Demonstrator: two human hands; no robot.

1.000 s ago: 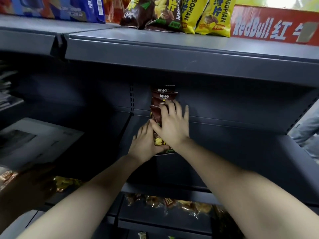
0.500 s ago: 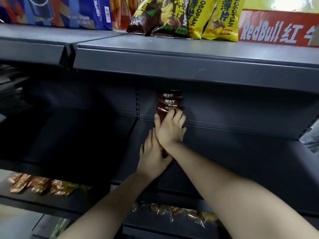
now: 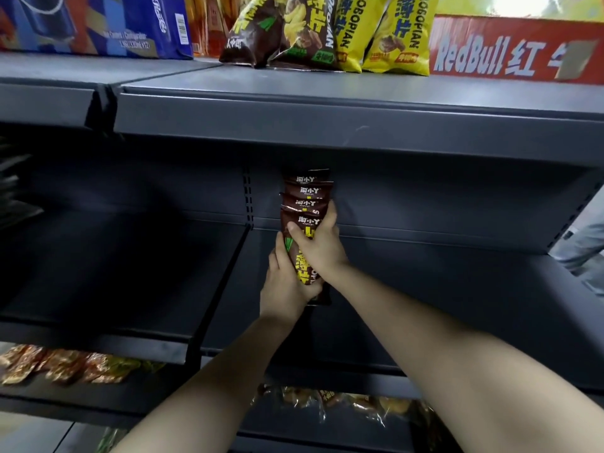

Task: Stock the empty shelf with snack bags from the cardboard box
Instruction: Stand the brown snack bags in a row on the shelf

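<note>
As I am watching through the head camera, both hands are holding a stack of brown snack bags upright on the empty grey shelf, close against its back panel and near its left end. The left hand is gripping the lower part of the stack from the left, its thumb running up the left edge. The right hand is gripping higher up, its thumb lying across the front bag's face and its fingers curling round the right edge. The bags are overlapping like tiles, each top showing above the one in front. I cannot tell whether the stack's bottom is touching the shelf deck.

Above the shelf, brown chip bags, yellow chip bags, a Red Bull carton and a Pepsi carton are sitting on the next level. Below the shelf, orange snack packets are lying to the left and clear-wrapped packets are lying between the forearms.
</note>
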